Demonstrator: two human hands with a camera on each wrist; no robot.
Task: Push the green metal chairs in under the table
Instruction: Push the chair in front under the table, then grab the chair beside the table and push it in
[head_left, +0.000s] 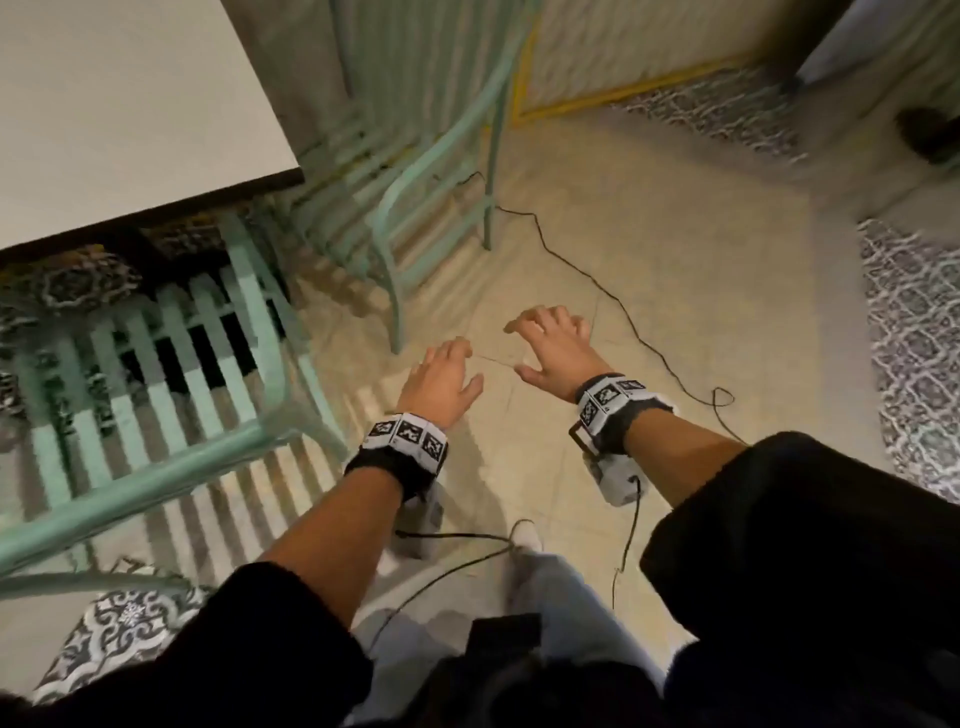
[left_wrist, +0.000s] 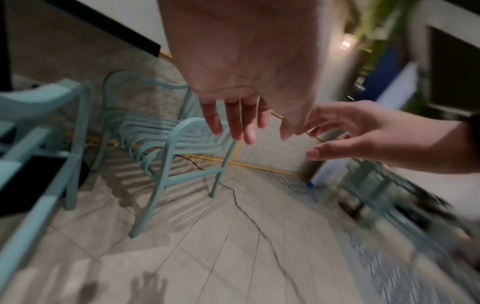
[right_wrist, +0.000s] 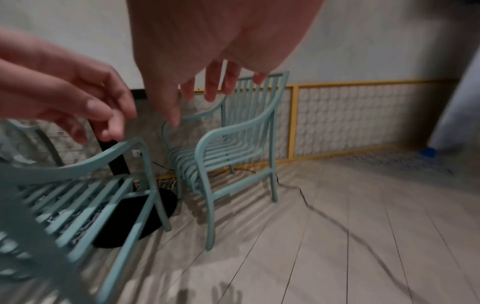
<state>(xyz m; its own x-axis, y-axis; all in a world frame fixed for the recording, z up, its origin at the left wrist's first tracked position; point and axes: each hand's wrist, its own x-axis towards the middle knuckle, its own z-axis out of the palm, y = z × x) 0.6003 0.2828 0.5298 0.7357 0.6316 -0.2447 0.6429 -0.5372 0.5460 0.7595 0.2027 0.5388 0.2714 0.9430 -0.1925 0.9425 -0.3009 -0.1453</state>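
The right hand (right_wrist: 207, 51) hangs with fingers spread and empty above the far green chair (right_wrist: 228, 148), which stands against the wall. The left hand (right_wrist: 64, 88) hovers over the near chair's armrest (right_wrist: 85, 162), beside a black round base (right_wrist: 135, 218).

Open tiled floor (head_left: 649, 270) lies ahead of both hands. Far chair (head_left: 415, 171) and near chair (head_left: 171, 364) crowd the left, beside the tabletop (head_left: 130, 104). A black cable (head_left: 613, 301) crosses the floor.
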